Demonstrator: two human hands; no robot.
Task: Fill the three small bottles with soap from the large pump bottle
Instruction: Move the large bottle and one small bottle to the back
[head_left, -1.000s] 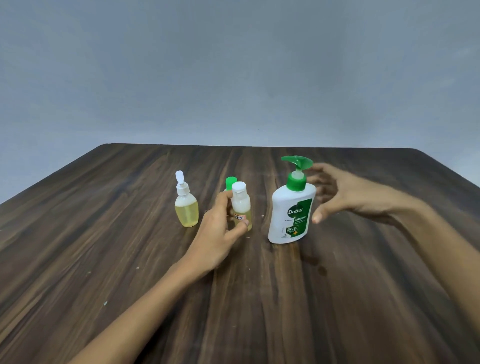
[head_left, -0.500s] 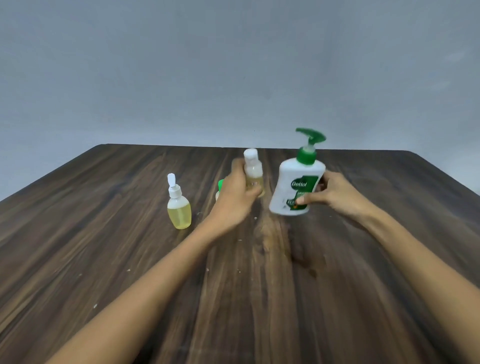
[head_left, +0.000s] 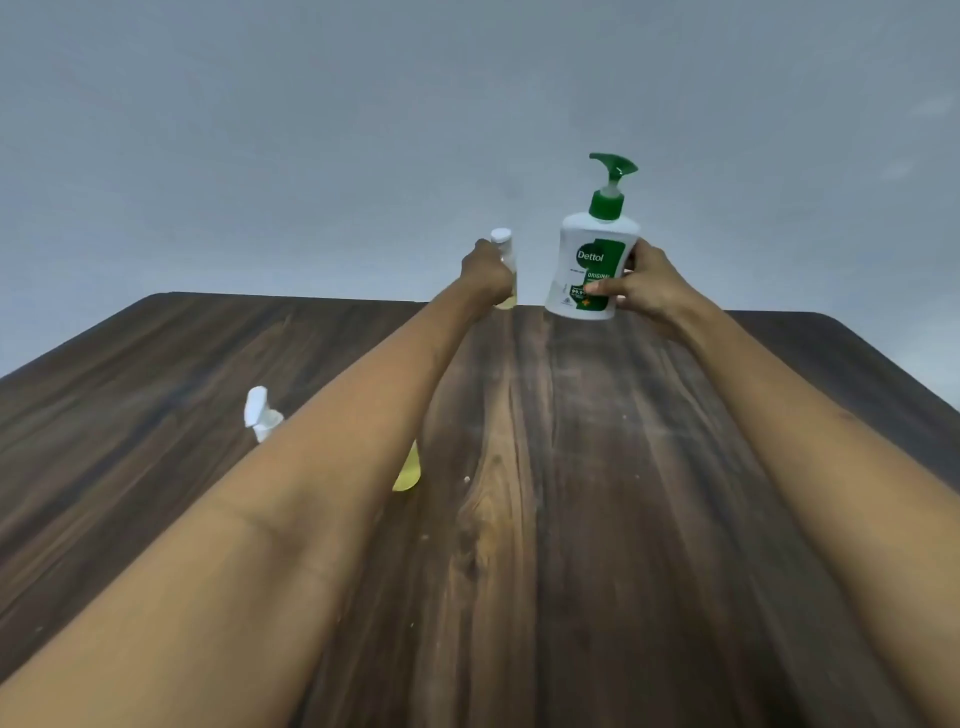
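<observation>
Currently the left hand (head_left: 485, 273) is gripping a small white-capped clear bottle (head_left: 505, 260), the right hand (head_left: 647, 283) is clasping the white green-pump soap bottle (head_left: 592, 260), both lifted above the wooden table (head_left: 571, 519). Cap is probably needing to come off, then nozzle over the mouth, pumping slowly.

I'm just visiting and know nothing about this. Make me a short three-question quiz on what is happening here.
1. True or false: the large pump bottle stands on the table.
2. Which hand grips the small white-capped bottle? A left hand; B right hand; C neither.
3. Fill in: the pump head is coloured ____.

Key
1. False: the right hand holds it up, off the table.
2. A.
3. Green.
</observation>
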